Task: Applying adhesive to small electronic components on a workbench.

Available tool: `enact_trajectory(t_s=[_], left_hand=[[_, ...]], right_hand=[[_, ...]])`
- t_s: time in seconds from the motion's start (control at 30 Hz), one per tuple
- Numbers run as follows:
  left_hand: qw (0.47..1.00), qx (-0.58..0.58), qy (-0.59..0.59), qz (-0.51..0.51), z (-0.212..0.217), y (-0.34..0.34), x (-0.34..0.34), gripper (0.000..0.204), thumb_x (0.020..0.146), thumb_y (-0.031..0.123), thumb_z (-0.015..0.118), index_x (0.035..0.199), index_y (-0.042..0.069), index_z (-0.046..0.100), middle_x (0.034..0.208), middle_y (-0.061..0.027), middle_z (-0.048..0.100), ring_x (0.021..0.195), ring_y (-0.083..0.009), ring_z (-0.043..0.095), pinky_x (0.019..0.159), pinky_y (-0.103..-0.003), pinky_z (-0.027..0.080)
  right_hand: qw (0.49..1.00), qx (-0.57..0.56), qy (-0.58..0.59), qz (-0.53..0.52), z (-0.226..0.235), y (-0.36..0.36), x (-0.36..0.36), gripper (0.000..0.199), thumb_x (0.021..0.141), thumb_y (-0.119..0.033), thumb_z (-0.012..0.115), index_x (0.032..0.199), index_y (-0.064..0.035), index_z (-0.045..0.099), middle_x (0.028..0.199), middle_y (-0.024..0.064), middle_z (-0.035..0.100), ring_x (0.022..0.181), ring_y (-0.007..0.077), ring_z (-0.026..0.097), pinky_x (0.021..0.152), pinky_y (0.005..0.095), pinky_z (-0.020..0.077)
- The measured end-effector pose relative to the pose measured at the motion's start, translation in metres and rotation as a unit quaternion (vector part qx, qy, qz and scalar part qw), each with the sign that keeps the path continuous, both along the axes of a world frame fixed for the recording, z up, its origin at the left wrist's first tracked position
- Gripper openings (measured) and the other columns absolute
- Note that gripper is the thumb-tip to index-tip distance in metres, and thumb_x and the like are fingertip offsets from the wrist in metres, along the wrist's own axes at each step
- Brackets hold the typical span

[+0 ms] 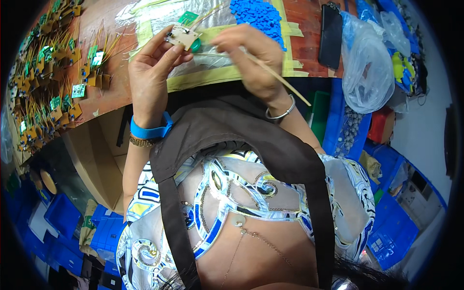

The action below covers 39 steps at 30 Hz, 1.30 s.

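Note:
My left hand (153, 67) pinches a small tan circuit board (183, 36) with dark parts on it, above the covered work surface. Against the board's right edge shows a round green part (195, 45); whether it is attached I cannot tell. A small green board (187, 18) with thin wires appears just beyond. In my right hand (256, 63), a thin wooden stick (282, 82) slants down to the right. The fingers of that hand are smeared by motion, close to the board's right side. A pile of small blue pieces (258, 20) lies beyond my right hand.
Many wired boards (53, 79) crowd the left of the reddish table (113, 92). Yellow tape (193, 81) borders the clear sheet. A black phone (330, 38) and a clear plastic bag (367, 72) lie at right. Blue bins (386, 232) and an open cardboard box (92, 159) stand below.

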<state>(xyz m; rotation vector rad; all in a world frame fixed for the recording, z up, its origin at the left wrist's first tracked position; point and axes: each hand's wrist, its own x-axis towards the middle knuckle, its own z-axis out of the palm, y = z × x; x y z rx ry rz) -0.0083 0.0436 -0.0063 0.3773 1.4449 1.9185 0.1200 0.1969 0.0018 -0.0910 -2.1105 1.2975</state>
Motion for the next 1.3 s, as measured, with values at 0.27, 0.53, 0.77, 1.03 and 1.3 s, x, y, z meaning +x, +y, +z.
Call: enact_trajectory(t_s=[0.27,0.53,0.77,1.03,1.3], left_hand=[[1.000,0.004,0.007,0.007,-0.007,0.002,0.000,0.041,0.089,0.001,0.061,0.128,-0.005,0.052,0.093,-0.0080,0.064,0.083,-0.0183,0.067,0.079,-0.028,0.056],[1.000,-0.010,0.002,0.009,-0.006,0.003,-0.001,0.041,0.089,-0.001,0.062,0.128,-0.005,0.053,0.093,-0.0070,0.063,0.082,-0.0179,0.067,0.077,-0.027,0.056],[1.000,-0.018,0.021,-0.013,-0.010,0.004,0.002,0.039,0.088,-0.002,0.062,0.126,-0.005,0.054,0.090,-0.0056,0.061,0.082,-0.0162,0.066,0.076,-0.028,0.057],[0.998,-0.005,0.039,-0.053,-0.005,0.010,0.005,0.036,0.087,-0.003,0.062,0.123,-0.004,0.056,0.090,-0.0063,0.064,0.079,-0.0131,0.064,0.075,-0.026,0.056],[0.999,0.000,0.026,-0.042,-0.006,0.010,0.006,0.036,0.087,-0.003,0.062,0.123,-0.004,0.057,0.090,-0.0059,0.063,0.079,-0.0123,0.063,0.075,-0.025,0.057]], right_hand=[[0.962,0.187,-0.039,-0.193,-0.028,0.042,0.005,0.010,0.083,-0.007,0.067,0.091,-0.0029,0.068,0.080,0.0077,0.068,0.072,0.0210,0.064,0.064,0.0317,0.0501],[0.918,0.345,-0.097,-0.169,-0.039,0.044,-0.012,0.018,0.069,-0.006,0.074,0.086,-0.0084,0.070,0.074,0.0036,0.065,0.076,0.0198,0.060,0.067,0.0342,0.0417],[0.960,0.227,-0.074,-0.146,-0.021,0.029,-0.017,0.017,0.069,-0.005,0.075,0.085,-0.0072,0.069,0.078,0.0030,0.067,0.079,0.0193,0.061,0.071,0.0314,0.0428],[0.978,0.190,0.015,-0.089,-0.005,-0.005,-0.042,0.017,0.070,-0.004,0.075,0.085,-0.0077,0.069,0.078,0.0044,0.066,0.077,0.0210,0.061,0.070,0.0317,0.0437],[0.983,0.136,-0.007,-0.126,-0.009,-0.015,-0.039,0.023,0.071,0.001,0.073,0.092,-0.0049,0.069,0.083,0.0068,0.069,0.078,0.0227,0.066,0.069,0.0311,0.0515]])
